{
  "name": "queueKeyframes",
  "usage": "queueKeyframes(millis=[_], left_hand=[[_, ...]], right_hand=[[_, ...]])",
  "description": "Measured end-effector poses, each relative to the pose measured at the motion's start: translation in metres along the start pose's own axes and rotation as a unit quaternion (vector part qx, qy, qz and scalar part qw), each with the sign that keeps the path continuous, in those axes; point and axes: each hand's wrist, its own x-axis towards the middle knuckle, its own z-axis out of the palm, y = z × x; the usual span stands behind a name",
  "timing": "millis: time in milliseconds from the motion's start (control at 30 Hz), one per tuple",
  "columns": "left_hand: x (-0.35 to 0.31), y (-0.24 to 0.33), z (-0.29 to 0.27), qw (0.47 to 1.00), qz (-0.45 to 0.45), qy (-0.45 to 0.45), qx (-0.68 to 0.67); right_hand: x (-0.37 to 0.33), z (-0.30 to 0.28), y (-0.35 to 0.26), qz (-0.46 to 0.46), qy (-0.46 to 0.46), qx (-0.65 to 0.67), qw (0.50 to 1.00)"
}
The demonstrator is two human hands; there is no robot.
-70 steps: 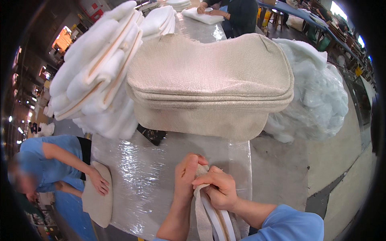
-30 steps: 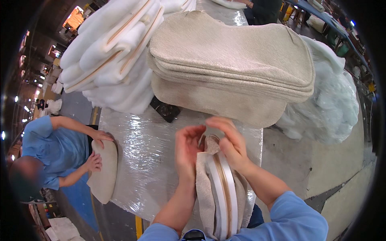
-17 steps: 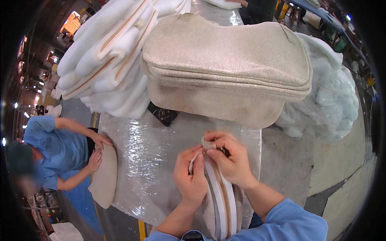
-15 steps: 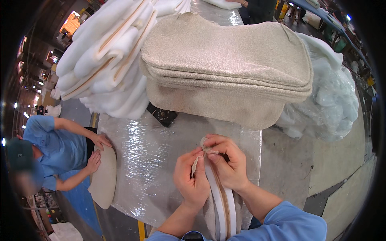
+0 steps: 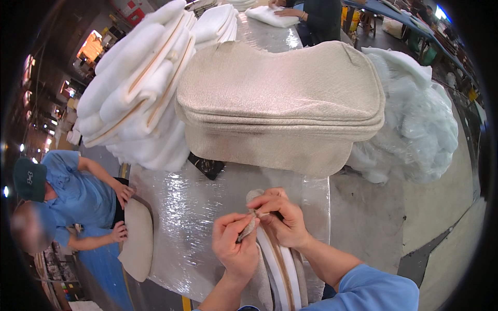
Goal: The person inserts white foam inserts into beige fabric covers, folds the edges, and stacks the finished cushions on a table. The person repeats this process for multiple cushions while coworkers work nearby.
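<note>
My left hand [image 5: 234, 244] and my right hand [image 5: 286, 220] meet over the table's near side, fingertips closed on the far end of a beige fabric cushion cover [image 5: 262, 280]. Each pinches an edge of the cloth, and the two edges come close together between the fingers. Whether a zip or another small part lies there is hidden. Inside the cover, a layered filling pad [image 5: 278, 259] shows through the long opening, white on both sides of a tan middle. It runs from under my hands toward my body.
Beyond my hands lies a stack of beige covers [image 5: 280, 83], with white folded padding [image 5: 140, 88] to its left and clear plastic-wrapped stuff [image 5: 415, 124] to its right. A black item [image 5: 206, 166] sits by the stack. At left, a co-worker [image 5: 78, 192] handles a beige cushion [image 5: 139, 238]; another person [image 5: 321, 20] stands far back.
My hands have shifted slightly down and left in the picture, still pinching the cover. The view has tilted, so the stacks sit lower. The co-worker's hands have moved apart on the cushion.
</note>
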Motion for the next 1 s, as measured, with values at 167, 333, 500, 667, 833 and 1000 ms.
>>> queueKeyframes(millis=[167, 333, 500, 667, 833, 1000], left_hand=[[0.001, -0.001, -0.006, 0.999, -0.002, 0.008, 0.032], [0.025, -0.012, -0.026, 0.906, -0.205, -0.027, -0.37], [0.073, -0.054, 0.008, 0.921, -0.217, -0.156, -0.282], [0.07, -0.083, 0.037, 0.808, -0.256, -0.361, -0.39], [0.056, -0.09, 0.04, 0.838, -0.156, -0.317, -0.415], [0.043, -0.09, 0.034, 0.843, -0.187, -0.296, -0.407]], right_hand=[[0.023, -0.012, -0.02, 0.015, -0.13, -0.095, 0.987], [0.01, -0.018, 0.001, -0.003, -0.078, -0.096, 0.992], [0.002, -0.003, 0.0, 0.006, -0.038, -0.045, 0.998], [-0.006, -0.002, 0.004, 0.018, -0.031, -0.019, 0.999], [-0.006, -0.005, -0.003, 0.01, -0.037, -0.039, 0.998], [-0.009, -0.003, -0.008, 0.008, -0.039, -0.056, 0.998]])
